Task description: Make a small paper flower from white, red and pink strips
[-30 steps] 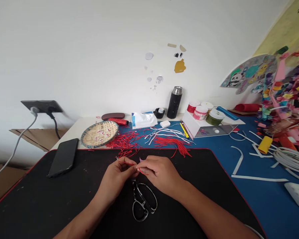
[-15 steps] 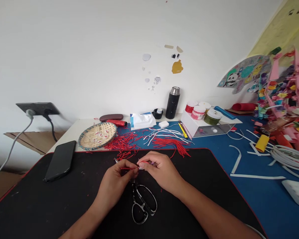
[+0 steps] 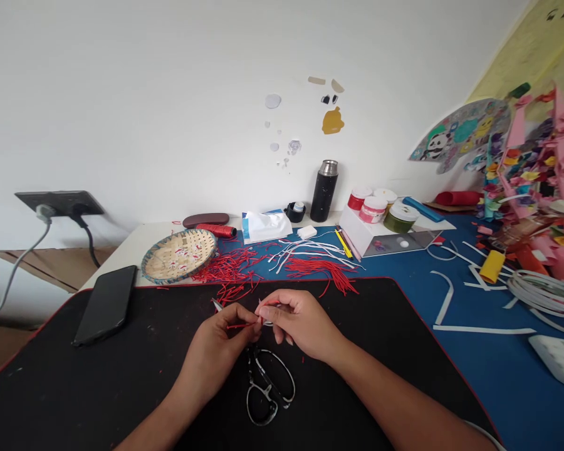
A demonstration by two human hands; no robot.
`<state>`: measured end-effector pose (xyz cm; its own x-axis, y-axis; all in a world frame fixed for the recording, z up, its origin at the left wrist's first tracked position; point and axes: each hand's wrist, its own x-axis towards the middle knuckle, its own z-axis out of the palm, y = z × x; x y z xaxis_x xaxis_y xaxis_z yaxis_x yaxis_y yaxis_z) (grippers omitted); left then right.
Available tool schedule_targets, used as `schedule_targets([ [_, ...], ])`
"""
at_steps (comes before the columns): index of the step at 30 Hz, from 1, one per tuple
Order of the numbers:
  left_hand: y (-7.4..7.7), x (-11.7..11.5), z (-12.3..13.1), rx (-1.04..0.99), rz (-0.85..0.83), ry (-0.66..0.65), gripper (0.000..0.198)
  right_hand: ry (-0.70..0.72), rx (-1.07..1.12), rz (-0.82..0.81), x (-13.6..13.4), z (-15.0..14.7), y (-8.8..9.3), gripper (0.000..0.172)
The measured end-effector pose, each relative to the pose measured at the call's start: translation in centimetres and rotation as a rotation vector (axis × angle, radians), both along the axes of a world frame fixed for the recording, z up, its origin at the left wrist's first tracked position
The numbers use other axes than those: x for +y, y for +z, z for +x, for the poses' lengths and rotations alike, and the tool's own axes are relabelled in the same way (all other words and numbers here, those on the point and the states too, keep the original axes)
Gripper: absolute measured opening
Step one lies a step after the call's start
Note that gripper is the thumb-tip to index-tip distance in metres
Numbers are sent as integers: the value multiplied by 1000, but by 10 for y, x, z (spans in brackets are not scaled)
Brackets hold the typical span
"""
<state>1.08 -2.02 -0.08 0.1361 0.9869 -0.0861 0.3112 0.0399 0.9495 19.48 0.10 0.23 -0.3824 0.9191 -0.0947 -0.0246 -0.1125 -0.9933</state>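
Note:
Both hands meet over the black desk mat (image 3: 98, 382). My left hand (image 3: 219, 344) pinches a thin red paper strip (image 3: 239, 326), and my right hand (image 3: 297, 322) pinches its other end together with a small pale piece. A metal tool tip pokes out behind my left fingers. A pair of scissors (image 3: 266, 385) lies on the mat just below the hands. Piles of red paper strips (image 3: 319, 269) and white paper strips (image 3: 305, 249) lie beyond the hands.
A black phone (image 3: 106, 305) lies on the mat at left, a woven basket (image 3: 178, 254) behind it. A black flask (image 3: 324, 191), tissue pack (image 3: 266, 225), jars (image 3: 373, 208) and a white stand line the back. Paper crafts (image 3: 531, 169) crowd the right.
The hands shifted slightly left and up, the fingers re-gripped the red strip, now held stretched between both hands. The view drifted a little.

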Motion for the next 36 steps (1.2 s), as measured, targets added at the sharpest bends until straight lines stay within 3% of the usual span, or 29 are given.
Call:
schedule_targets([
  [9,-3,-4,0,63,17,-15,19,10,-33,-7,0,-1,0,8],
  [18,-2,-4,1,52,10,-19,18,2,-24,6,0,-3,-1,9],
  [22,-3,-2,0,38,-20,-9,21,5,-19,64,-1,-4,-3,9],
  [28,-6,0,0,49,-24,3,22,-7,-202,220,-6,-4,-3,13],
  [36,2,-2,4,89,-6,10,16,-9,-309,354,-7,-4,-1,17],
])
